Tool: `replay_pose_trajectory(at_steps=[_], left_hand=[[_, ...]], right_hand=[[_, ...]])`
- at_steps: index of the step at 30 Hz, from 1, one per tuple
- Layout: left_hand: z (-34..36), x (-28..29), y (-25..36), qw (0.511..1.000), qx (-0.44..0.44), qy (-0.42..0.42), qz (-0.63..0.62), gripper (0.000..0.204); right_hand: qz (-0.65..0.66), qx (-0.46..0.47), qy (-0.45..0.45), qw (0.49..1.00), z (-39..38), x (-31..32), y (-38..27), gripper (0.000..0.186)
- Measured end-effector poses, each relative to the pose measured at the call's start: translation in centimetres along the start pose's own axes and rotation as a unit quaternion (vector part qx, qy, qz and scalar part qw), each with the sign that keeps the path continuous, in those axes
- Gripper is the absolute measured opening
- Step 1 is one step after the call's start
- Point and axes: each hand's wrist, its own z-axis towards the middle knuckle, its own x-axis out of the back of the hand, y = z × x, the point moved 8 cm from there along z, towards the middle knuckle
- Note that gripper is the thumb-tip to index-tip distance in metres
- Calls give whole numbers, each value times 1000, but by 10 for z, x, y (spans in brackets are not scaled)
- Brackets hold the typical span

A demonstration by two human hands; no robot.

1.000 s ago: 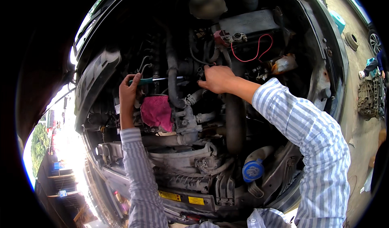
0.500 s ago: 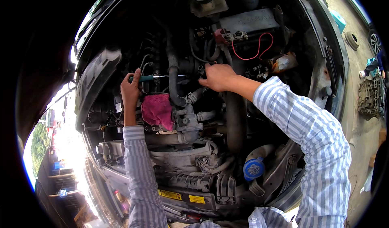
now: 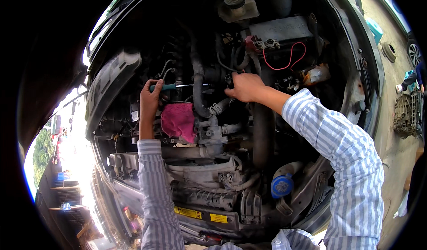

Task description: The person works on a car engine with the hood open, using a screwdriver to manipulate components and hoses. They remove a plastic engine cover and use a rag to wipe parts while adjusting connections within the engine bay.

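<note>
Gripping a screwdriver [image 3: 178, 86], left hand [image 3: 150, 102] between crowded hoses [image 3: 198, 94].

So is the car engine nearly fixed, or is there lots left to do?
Done: the hood is up and a pink rag is stuffed into the engine. In hand: the left hand holds a green-handled screwdriver pointing at a black hose, where the right hand is gripping a fitting. Left: the rag is in place and both hands are at work, so probably plenty.
</note>
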Motion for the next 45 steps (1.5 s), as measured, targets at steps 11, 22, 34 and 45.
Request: replay_pose_trajectory(at_steps=[11, 22, 34, 45], left_hand=[[-2, 5, -2, 999, 12, 14, 27, 35], [-9, 44, 2, 990, 32, 130, 38, 39], [48, -5, 63, 995, -73, 48, 44, 38], [90, -39, 113, 963, -137, -76, 220, 41]], right_hand=[[13, -12, 20, 1000, -1, -2, 0, 65], [19, -7, 15, 1000, -1, -1, -1, 62], [3, 3, 26, 1000, -2, 1, -3, 65], [12, -14, -1, 1000, -5, 3, -5, 61]])
